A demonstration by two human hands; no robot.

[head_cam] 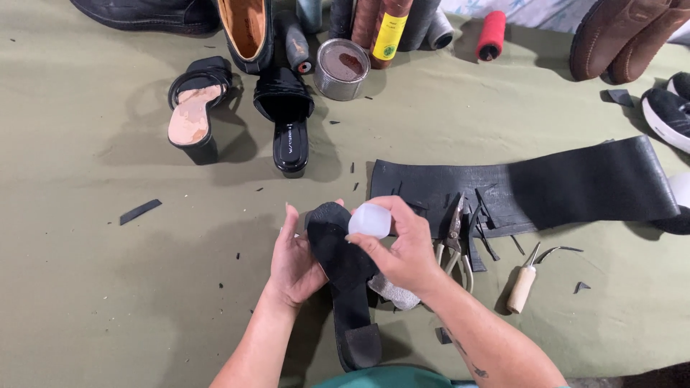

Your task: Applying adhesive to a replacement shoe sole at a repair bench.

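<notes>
A black heeled sandal [345, 276] lay sole-up just below the centre of the frame, its block heel pointing toward the bottom edge and its rounded toe toward the top. The left hand [295, 262] cupped the sandal from its left side, fingers curled under the sole and thumb along its edge, grasping it. The right hand [402, 248] hovered over the front of the sole, its fingers pinched around a small translucent white bottle [370, 220] tipped toward the sole. A piece of white cloth [394, 293] lay under the right wrist, touching the sandal.

Just to the right of the hands, metal pliers [454, 244] rested on the olive-green cloth surface [108, 302], partly over the end of a long strip of black rubber sheet [546, 188] that ran across the right half of the frame. Below the strip, a wooden-handled awl [523, 286] lay with its hooked tip pointing up and right. Small black offcuts were scattered about, including a sliver [140, 211] at the left.

In the upper left, a second black sandal [287, 118] lay upright beside another sandal [194, 111] on its side with a tan insole showing. Near the top centre stood an open tin of adhesive [343, 68], with spools of thread [388, 25] behind it and a red spool [491, 34] to the right. Brown shoes [622, 36] occupied the upper right corner.
</notes>
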